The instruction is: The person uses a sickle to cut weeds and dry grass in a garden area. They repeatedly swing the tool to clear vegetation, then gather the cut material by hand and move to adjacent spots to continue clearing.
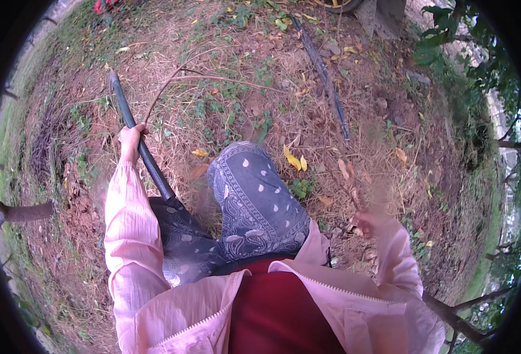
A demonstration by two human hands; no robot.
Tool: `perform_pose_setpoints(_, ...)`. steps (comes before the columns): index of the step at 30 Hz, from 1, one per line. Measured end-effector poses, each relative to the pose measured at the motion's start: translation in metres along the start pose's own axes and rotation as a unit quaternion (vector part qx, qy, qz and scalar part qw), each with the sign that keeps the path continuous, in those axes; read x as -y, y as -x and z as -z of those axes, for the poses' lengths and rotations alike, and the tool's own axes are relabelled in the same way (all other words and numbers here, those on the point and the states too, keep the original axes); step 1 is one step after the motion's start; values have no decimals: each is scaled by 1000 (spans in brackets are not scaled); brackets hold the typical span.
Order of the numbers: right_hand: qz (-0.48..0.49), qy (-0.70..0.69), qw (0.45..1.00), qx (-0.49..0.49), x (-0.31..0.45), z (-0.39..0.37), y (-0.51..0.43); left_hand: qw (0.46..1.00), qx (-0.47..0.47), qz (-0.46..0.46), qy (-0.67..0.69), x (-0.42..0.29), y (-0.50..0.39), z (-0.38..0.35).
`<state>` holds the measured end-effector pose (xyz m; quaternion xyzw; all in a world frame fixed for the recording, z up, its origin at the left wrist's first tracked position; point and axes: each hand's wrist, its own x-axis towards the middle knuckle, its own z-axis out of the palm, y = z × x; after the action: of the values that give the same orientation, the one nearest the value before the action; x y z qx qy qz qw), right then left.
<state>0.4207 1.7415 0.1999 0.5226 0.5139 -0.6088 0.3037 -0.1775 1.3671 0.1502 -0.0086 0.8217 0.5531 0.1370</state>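
Note:
My left hand [132,137] is closed around a dark pole [121,99] with a pointed far tip. The near end of the pole reaches my left leg. A thin forked branch [159,92] rises from the same hand and arches to the right over the ground. Off to the right, my right hand [365,223] is blurred and grips the near end of a brown stick [352,188]. That stick runs forward toward a long black strip [315,57] on the ground, partly overlapping it. Between my hands is my bent knee in patterned trousers [260,194].
Dry grass, soil and yellow leaves [292,159] cover the ground. A heap of thin twigs [48,137] lies at left. Tree branches [459,316] stand at the lower right, and a cut-looking limb [28,211] juts in at left. Part of a wheel [340,6] shows at the top.

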Motion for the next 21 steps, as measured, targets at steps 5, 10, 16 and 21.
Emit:
perform_pose_setpoints(5,140,9,833,-535,30,82,19,999,28,-1,-27,-4,3,-17)
perform_pose_setpoints(10,139,-48,891,-429,46,125,-67,998,64,11,-15,-10,9,-33)
perform_pose_setpoints(16,-26,260,799,-541,65,122,-186,994,87,41,-57,-16,10,-40)
perform_pose_setpoints(21,95,439,704,-550,99,108,-240,996,79,42,-28,-19,14,-42)
